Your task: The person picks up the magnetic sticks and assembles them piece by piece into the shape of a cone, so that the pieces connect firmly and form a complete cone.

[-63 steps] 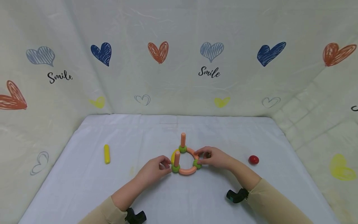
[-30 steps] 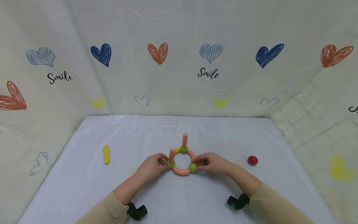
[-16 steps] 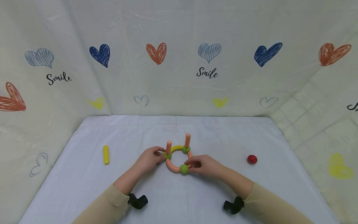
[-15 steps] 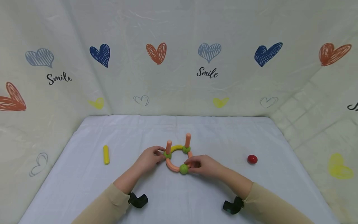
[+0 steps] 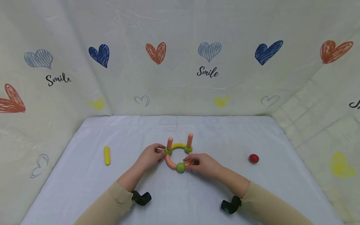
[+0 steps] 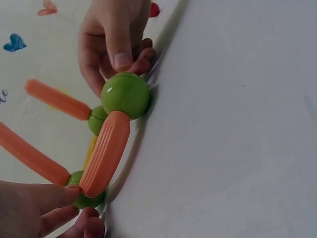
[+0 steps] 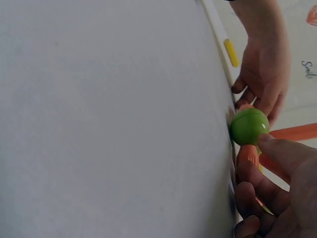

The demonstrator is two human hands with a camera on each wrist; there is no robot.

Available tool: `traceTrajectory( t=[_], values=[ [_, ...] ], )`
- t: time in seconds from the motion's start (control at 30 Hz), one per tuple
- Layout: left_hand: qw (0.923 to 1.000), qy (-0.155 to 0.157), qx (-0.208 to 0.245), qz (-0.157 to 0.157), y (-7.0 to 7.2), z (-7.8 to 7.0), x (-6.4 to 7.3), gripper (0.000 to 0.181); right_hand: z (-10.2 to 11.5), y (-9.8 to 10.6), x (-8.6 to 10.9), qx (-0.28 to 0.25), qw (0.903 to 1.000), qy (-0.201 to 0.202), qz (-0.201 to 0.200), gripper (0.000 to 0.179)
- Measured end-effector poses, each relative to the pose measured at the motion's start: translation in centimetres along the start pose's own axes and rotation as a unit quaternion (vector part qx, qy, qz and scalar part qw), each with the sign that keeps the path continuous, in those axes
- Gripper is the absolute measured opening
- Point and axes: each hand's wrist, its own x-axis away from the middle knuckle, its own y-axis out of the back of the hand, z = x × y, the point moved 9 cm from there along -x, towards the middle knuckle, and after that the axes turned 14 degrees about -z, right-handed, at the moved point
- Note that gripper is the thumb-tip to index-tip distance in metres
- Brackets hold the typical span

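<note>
A ring of magnetic-looking toy pieces lies mid-table. It joins three green balls with a yellow curved rod (image 5: 178,145) at the back, an orange curved rod (image 5: 169,162) at front left and another orange curved rod (image 7: 247,154) at right. Straight orange rods stand on the left green ball (image 5: 168,152) and the back-right green ball (image 5: 188,149). My left hand (image 5: 149,157) pinches the left ball between thumb and fingers. Beside the front green ball (image 5: 181,167), my right hand (image 5: 204,165) grips the right curved rod, partly hiding it.
On the white-covered table (image 5: 174,200), a yellow straight rod (image 5: 107,155) lies to the left. A red ball (image 5: 254,158) sits at the right. A white cloth backdrop (image 5: 180,78) with printed hearts rises behind and at the sides.
The ring has turned clockwise: the front ball came round from the right, the left ball moved back. The right hand moved left and my left hand moved slightly away from me with it.
</note>
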Motion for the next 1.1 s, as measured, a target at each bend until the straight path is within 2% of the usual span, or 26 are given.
traceTrajectory(
  t=[0.17,0.53,0.83,0.93,1.1],
  values=[
    [0.9999,0.01,-0.002,-0.008,0.1,0.2,1.3,0.039,-1.1,1.1,-0.3,0.004,0.9997,-0.017,-0.018,0.029],
    [0.9996,0.023,0.017,-0.003,-0.5,0.1,3.4,0.052,-1.3,1.4,-0.9,0.013,0.9999,-0.011,0.0,0.025],
    [0.9997,0.02,0.001,-0.014,-0.5,-0.3,3.2,0.042,-1.2,1.2,-1.1,0.021,0.9998,-0.004,-0.001,0.028],
    [0.9998,0.007,-0.006,-0.014,-0.5,-0.4,2.8,0.037,-1.1,1.2,-1.0,0.026,0.9997,-0.001,-0.004,0.028],
    [0.9999,-0.003,-0.013,0.0,-0.5,-0.4,2.0,0.033,-1.2,1.1,-0.9,0.038,0.9992,-0.006,-0.012,0.027]
  ],
)
